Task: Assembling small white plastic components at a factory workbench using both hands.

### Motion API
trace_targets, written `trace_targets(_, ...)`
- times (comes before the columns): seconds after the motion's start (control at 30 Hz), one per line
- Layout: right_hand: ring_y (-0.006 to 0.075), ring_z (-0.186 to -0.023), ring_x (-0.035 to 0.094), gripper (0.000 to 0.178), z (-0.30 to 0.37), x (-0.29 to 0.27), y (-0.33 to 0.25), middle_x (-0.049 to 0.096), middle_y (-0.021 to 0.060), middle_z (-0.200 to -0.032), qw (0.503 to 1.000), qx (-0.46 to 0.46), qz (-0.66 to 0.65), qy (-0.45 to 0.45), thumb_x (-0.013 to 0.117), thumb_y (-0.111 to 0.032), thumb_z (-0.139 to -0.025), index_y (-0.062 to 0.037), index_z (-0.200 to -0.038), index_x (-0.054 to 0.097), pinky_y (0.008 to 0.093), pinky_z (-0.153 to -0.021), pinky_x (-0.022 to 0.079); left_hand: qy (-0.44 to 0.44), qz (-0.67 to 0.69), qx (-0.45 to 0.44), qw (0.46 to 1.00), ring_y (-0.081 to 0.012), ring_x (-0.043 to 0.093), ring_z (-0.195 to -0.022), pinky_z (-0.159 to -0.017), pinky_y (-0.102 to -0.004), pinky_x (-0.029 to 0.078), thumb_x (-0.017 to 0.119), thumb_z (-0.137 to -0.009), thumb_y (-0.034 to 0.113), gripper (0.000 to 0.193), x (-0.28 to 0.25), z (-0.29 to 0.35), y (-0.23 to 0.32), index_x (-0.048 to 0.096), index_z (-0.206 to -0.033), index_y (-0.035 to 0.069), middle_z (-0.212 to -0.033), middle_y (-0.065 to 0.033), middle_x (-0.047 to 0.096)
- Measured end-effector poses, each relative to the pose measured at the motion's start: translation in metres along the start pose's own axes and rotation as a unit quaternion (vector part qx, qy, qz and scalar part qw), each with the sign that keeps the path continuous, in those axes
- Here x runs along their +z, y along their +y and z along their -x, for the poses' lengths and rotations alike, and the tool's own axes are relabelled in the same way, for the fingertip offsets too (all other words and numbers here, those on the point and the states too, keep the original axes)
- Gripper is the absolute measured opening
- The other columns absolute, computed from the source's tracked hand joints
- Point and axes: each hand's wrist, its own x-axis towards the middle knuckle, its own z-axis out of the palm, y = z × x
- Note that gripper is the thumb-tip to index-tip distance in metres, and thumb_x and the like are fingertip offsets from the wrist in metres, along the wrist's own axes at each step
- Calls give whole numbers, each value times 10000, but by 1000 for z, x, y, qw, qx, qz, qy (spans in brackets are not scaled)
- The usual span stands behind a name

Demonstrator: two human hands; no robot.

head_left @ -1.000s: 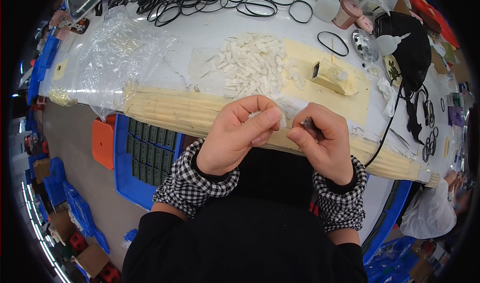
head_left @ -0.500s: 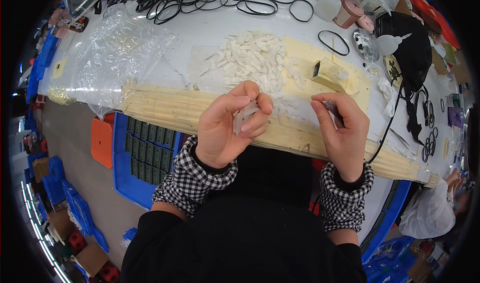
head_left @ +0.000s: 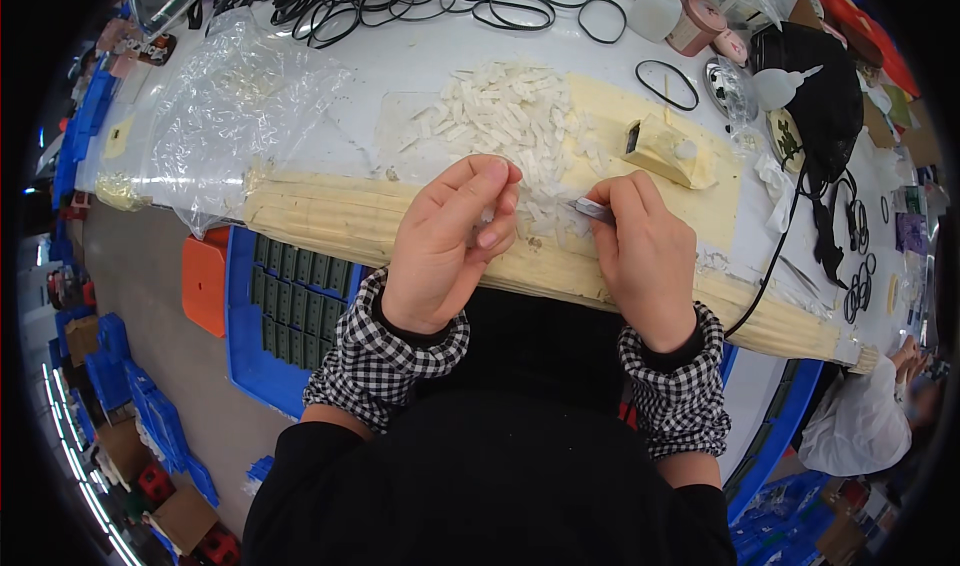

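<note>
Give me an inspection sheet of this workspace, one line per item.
Surface: white table with a yellowish padded front edge.
Work items: pile of white strips, partly on a yellow sheet; yellow block to its right.
Clutter: crumpled clear plastic bag on the left; heap of black rings at the back; mixed articles at the right.
Left hand: fingers curled; contents unclear.
Right hand: pinches a small metal tool.
Cables: black cord runs down over the front edge, right of the right hand.
Surroundings: blue crate of dark green parts and an orange stool below left; another person's white garment at right.
</note>
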Motion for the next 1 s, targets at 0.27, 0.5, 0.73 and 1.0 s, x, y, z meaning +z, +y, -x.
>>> trace_targets(0.27,271,-634,575,213,-3,-15,-10,539,85,-810,990,12,-127,61,597,64,-698,-37,-877,541,337,-538,458,-9,-103,-15,995,-30,368,-591,-548,-187,312,557,-929,127,205,5,2,-7,558,-1078,-15,-882,-38,573)
trace_targets(0.5,239,-637,596,201,3,-16,-27,545,75,-808,988,-23,-132,69,652,22,-715,-29,-884,554,310,-519,466,-62,-54,-49,995,-22,374,-592,-552,-177,322,552,-938,139,158,14,3,-15,577,-1023,9,-834,-15,593)
trace_targets(0.73,185,-640,610,199,1,-23,-26,580,72,-788,972,-3,-233,28,721,-74,-757,-22,-897,589,282,-536,473,-67,-13,-40,997,-26,384,-585,-545,-173,323,545,-945,156,164,5,3,-11,593,-975,2,-802,-19,598)
trace_targets(1.0,191,-589,574,244,6,-20,-26,566,67,-712,974,-14,-225,-13,749,-183,-751,-40,-859,583,283,-507,442,-84,-13,-54,995,-22,351,-579,-540,-176,306,509,-964,193,176,5,2,-14,557,-919,30,-757,20,507)
